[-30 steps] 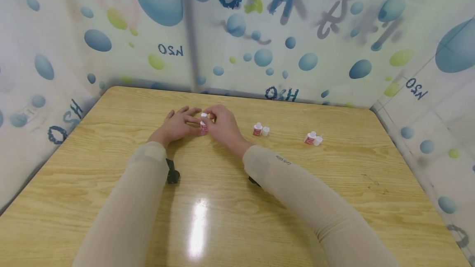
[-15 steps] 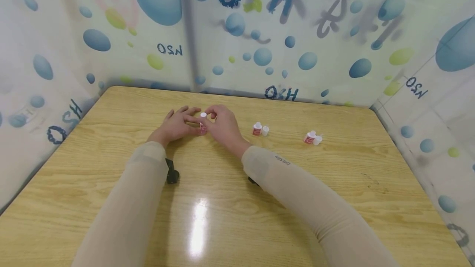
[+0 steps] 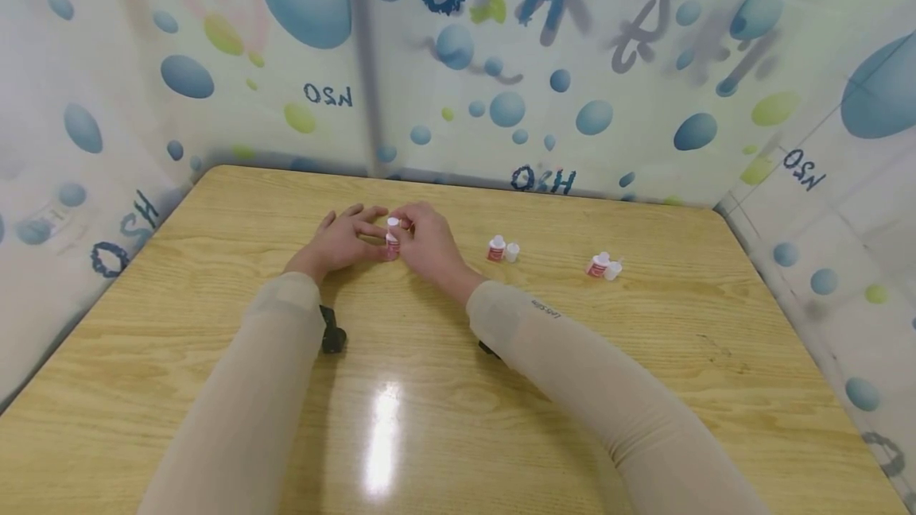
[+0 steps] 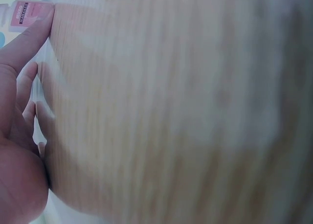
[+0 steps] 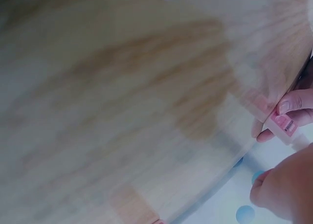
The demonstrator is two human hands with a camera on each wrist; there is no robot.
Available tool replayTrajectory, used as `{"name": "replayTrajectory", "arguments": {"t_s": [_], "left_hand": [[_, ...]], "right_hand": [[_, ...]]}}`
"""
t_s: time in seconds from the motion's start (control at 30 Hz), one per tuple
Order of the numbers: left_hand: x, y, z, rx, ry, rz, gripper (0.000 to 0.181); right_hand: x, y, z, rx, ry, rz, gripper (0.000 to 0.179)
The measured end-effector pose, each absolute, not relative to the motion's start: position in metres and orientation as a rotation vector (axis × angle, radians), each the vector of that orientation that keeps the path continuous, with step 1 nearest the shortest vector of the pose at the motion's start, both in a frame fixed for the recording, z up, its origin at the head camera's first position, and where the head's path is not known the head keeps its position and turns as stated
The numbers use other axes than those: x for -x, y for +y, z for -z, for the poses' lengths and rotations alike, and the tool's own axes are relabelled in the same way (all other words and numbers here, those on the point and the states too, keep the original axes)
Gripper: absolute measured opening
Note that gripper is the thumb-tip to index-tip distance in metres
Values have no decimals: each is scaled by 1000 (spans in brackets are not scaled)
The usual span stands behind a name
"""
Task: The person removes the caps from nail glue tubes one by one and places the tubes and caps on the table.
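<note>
A small bottle (image 3: 393, 246) with a pink-red label and a white cap (image 3: 393, 222) stands upright toward the back left of the table. My left hand (image 3: 343, 242) grips its lower part between thumb and index finger, the other fingers spread. In the left wrist view the thumb presses beside the label of the bottle (image 4: 30, 12). From the right, my right hand (image 3: 432, 243) pinches the cap at the top with thumb and fingers, covering part of it. The right wrist view has the bottle (image 5: 283, 125) between both hands.
Right of my hands stands a bottle (image 3: 497, 249) with its nozzle bare and a loose white cap (image 3: 512, 252) beside it. Farther right is another uncapped bottle (image 3: 599, 265) with its cap (image 3: 613, 270). A patterned wall (image 3: 458, 133) rises behind the wooden table (image 3: 644, 356).
My right thumb and fingers have shifted slightly around the cap. The left hand and the other bottles stay in place.
</note>
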State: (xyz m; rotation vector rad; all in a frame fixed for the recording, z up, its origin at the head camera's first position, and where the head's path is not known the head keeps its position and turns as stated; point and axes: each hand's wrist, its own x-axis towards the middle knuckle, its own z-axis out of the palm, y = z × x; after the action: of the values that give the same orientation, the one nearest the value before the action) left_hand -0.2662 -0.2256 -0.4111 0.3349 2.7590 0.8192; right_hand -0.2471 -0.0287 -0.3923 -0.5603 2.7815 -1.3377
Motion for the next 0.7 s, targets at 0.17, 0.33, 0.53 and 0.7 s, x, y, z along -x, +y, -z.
{"name": "replayTrajectory", "arguments": {"t_s": [0.17,0.33,0.53,0.7], "left_hand": [[266,-226,412,-333,2763,-834,52],[265,-225,410,-334,2766,-833,48],[264,-224,409,-329,2763,-831,47],[264,-223,409,-322,2767,-819,47]], "right_hand": [[247,-29,393,593,2782,1338,27],[248,-28,393,601,2779,1380,25],[247,-26,391,588,2753,1439,26],[246,-26,390,552,2745,1478,29]]}}
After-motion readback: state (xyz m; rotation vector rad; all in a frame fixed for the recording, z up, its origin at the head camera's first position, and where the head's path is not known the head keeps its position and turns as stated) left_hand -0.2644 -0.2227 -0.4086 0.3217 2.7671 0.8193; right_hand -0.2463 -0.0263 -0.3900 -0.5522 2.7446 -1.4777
